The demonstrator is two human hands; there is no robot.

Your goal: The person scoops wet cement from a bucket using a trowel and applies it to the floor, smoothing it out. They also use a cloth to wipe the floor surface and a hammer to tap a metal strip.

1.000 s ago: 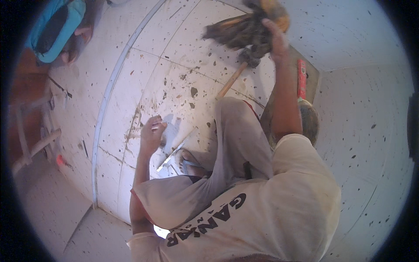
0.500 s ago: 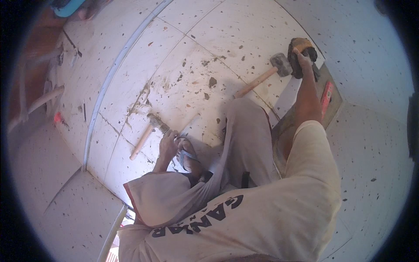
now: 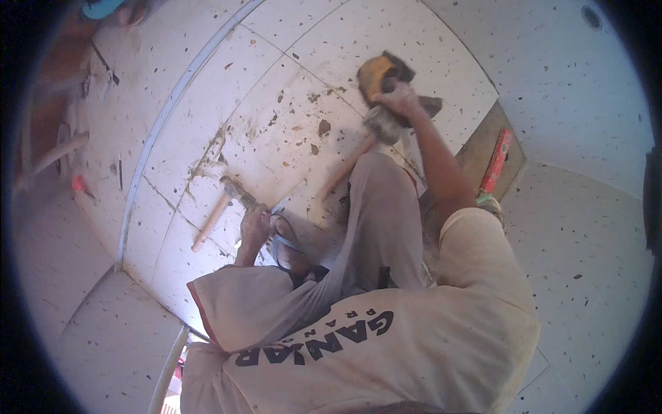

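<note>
My right hand [image 3: 400,99] is closed round a yellow-and-black power tool [image 3: 376,74], whose exact kind I cannot make out. Just below it, a mallet with a grey head [image 3: 383,125] and a wooden handle slants over the tiles, its head close to my right wrist. My left hand [image 3: 256,222] is down by my sandalled foot [image 3: 288,250], against the metal head of a hammer [image 3: 212,222] with a wooden handle. Its fingers are partly hidden, so its grip is unclear.
Dark crumbs litter the pale floor tiles [image 3: 276,131]. A red spirit level [image 3: 496,162] lies along the bare, untiled strip [image 3: 483,141] by the right wall. A pale strip [image 3: 165,114] curves across the floor. At far left, another person [image 3: 52,117] shows blurred.
My right hand has carried the power tool left, away from the wall corner. The mallet has also shifted left and nearer to me. My left hand stays by the hammer.
</note>
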